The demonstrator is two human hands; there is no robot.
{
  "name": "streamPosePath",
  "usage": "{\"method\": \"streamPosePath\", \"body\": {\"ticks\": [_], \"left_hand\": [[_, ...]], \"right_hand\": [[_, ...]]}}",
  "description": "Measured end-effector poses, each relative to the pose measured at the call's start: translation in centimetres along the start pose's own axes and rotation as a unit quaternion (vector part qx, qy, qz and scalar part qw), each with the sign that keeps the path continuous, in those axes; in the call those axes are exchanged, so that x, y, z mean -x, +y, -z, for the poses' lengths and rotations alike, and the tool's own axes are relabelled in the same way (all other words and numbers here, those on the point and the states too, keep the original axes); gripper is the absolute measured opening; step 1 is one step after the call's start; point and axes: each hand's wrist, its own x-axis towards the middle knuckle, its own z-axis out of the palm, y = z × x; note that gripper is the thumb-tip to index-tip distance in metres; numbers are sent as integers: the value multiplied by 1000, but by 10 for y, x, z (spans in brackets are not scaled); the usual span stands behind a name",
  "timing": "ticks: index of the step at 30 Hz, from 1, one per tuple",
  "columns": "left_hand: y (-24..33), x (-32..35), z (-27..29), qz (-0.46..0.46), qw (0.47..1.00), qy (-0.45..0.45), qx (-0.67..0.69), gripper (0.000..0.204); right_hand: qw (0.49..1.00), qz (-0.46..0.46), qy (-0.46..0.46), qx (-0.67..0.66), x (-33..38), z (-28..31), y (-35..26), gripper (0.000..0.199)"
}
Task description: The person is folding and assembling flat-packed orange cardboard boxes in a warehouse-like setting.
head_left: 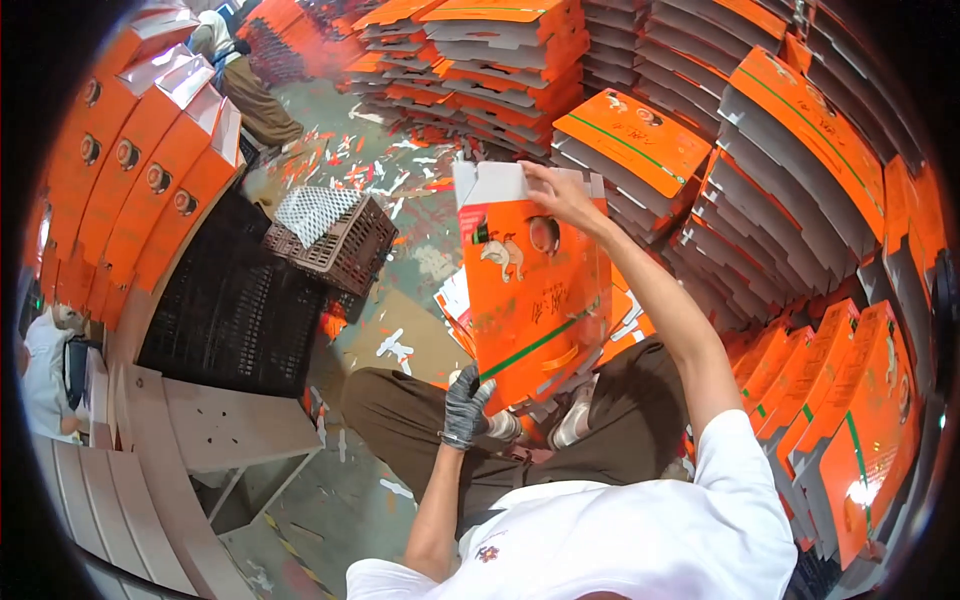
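An orange printed cardboard box blank with a thin green stripe and a pale grey upper flap (pixel 530 300) is held tilted over the lap, in front of the spread legs in dark brown trousers (pixel 400 408). Its lower left corner is gripped by the left hand (pixel 465 408), which is covered by a grey knitted glove (pixel 459 425), its fingers closed narrowly on the edge. Its upper end is held by the bare right hand (pixel 560 195), whose fingers are bent over the pale flap; how the thumb is placed there cannot be told. Behind the blank, more orange and white cardboard pieces (pixel 456 308) are partly hidden.

To the right, tall stacks of folded orange and grey cardboard (pixel 640 140) are piled close together, and orange panels with green stripes (pixel 870 440) are leaned in a row lower down. To the left, a brown perforated plastic crate (pixel 357 245) is topped by a white patterned sheet (pixel 316 213), beside a black plastic crate (pixel 235 300). Orange upright boxes (pixel 140 165) are lined up farther left. The grey-green floor (pixel 375 500) is strewn with white paper scraps (pixel 395 346), and another person (pixel 245 95) is seen at the upper left
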Motion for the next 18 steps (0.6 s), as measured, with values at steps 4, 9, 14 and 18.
{"method": "streamPosePath", "body": {"ticks": [4,9,14,18], "left_hand": [[-73,-2,22,97,974,80,-187,28],[-43,-40,26,105,915,145,362,51],[39,-76,72,9,966,67,251,59],[90,-101,84,113,984,-111,77,50]], "right_hand": [[998,18,66,0,26,-21,-12,40],[978,131,-1,165,87,-50,-65,41],[951,172,-56,251,115,-72,-84,52],[950,148,-61,269,124,-77,-85,53]]}}
